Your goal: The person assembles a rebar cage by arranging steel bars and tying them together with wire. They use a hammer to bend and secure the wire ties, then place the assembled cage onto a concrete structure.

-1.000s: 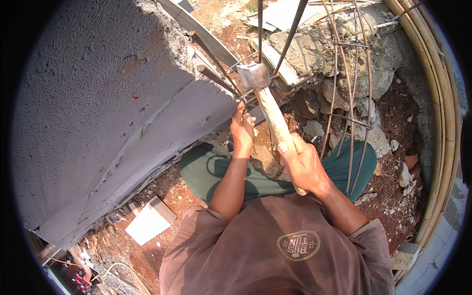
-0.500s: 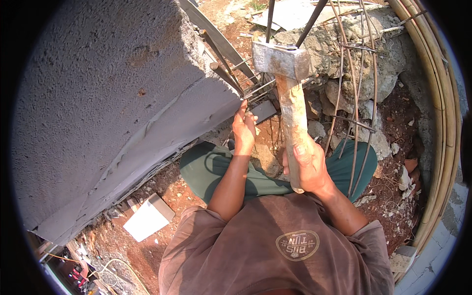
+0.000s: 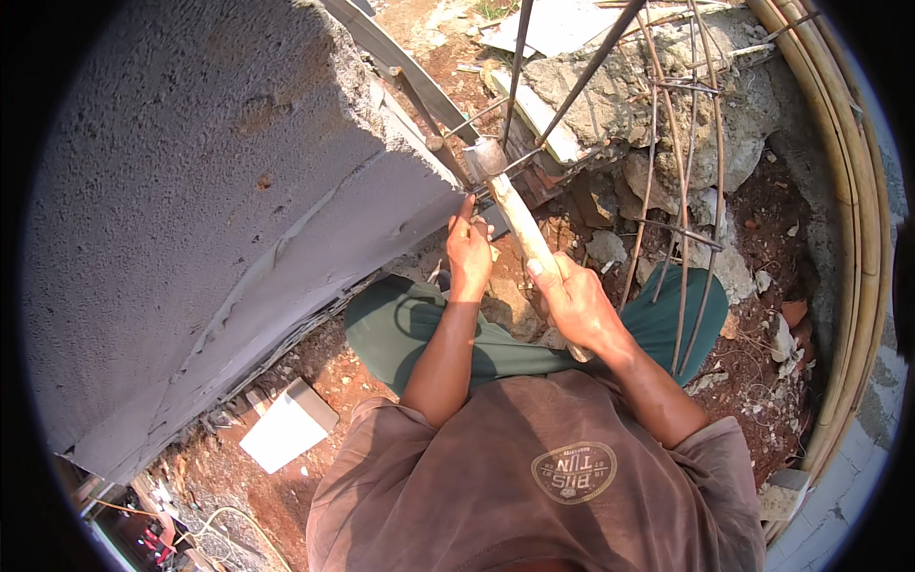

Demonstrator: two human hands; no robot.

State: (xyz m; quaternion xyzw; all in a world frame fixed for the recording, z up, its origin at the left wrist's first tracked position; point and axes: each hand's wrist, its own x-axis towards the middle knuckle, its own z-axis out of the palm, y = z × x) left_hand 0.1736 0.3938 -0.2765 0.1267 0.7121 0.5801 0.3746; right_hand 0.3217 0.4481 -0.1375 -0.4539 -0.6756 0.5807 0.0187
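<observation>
My right hand is wrapped round the wooden handle of a hammer. The hammer's metal head is low, beside the corner of a grey concrete slab and among thin steel bars. Just below that head, my left hand reaches up to the slab's edge. Its index finger stretches to the corner while the other fingers curl in. Whatever sits at those fingertips is too small to make out.
Upright steel rods rise just beyond the hammer. To the right stands a rebar cage before broken concrete. Bamboo poles curve along the right rim. A white tile-like piece lies on red soil at lower left.
The hammer has swung down and leftward from a raised position, its head now by the slab's corner. My right hand turned with it. My left hand stays nearly in place.
</observation>
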